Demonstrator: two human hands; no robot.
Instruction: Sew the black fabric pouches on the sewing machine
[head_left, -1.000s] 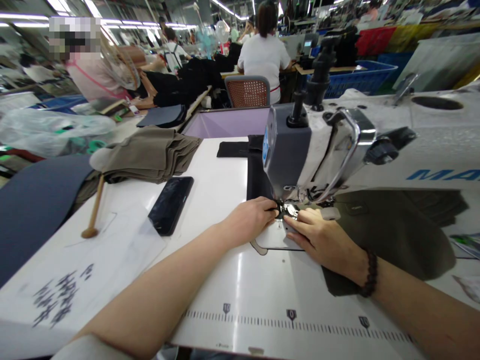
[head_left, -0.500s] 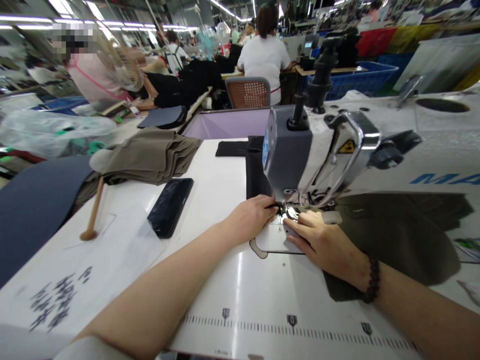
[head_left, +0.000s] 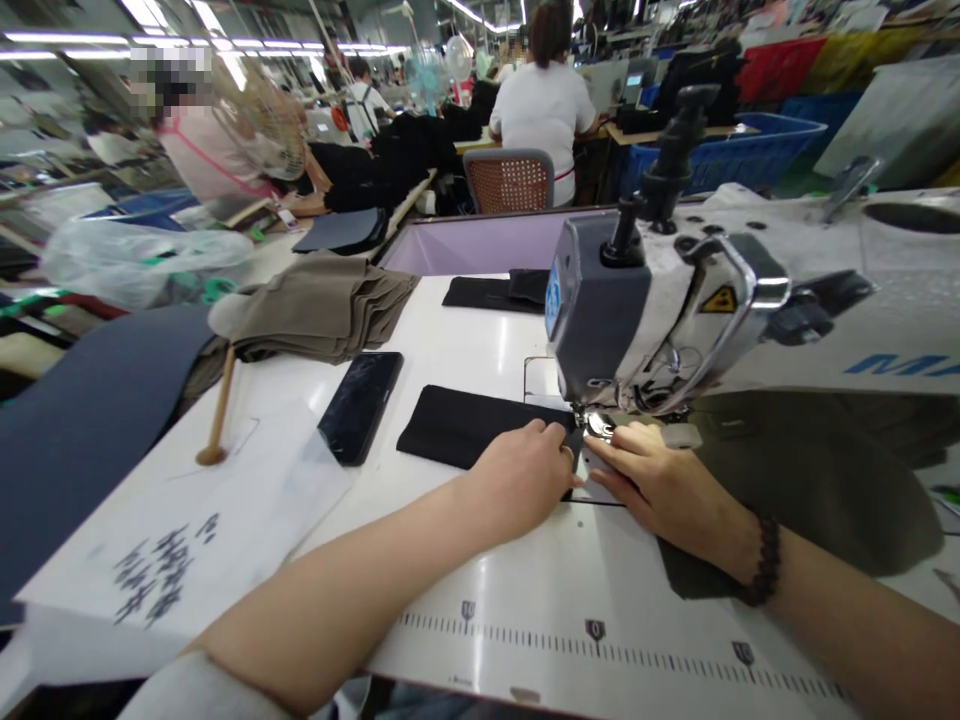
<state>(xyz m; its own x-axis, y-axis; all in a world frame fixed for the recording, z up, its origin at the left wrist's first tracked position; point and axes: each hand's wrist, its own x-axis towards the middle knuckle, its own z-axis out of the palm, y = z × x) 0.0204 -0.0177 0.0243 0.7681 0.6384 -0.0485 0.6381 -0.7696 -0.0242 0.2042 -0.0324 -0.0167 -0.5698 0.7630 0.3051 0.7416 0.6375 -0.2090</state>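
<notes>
My left hand [head_left: 525,475] is closed on the right end of a folded black fabric piece [head_left: 450,425], its fingers curled down at the edge. The piece lies flat, stretching left from the sewing machine's presser foot [head_left: 598,426]. My right hand [head_left: 660,480] rests just right of the foot, fingers extended and fingertips on the needle plate near the fabric's edge; a dark beaded bracelet circles the wrist. The sewing machine head [head_left: 607,300] stands over both hands and hides part of the needle area. Under my right forearm lies an olive fabric panel [head_left: 810,490].
Left of the black piece lies a phone [head_left: 361,408]. Farther left are a wooden stick [head_left: 217,420], stacked brown fabric pieces [head_left: 322,305] and a sheet with handwriting [head_left: 247,500]. More black fabric [head_left: 480,294] lies behind. A person in white [head_left: 544,110] sits ahead.
The black fabric piece has turned from lying behind the foot to stretching left of it. My left hand has come nearer and curled over its end. My right hand stays by the foot.
</notes>
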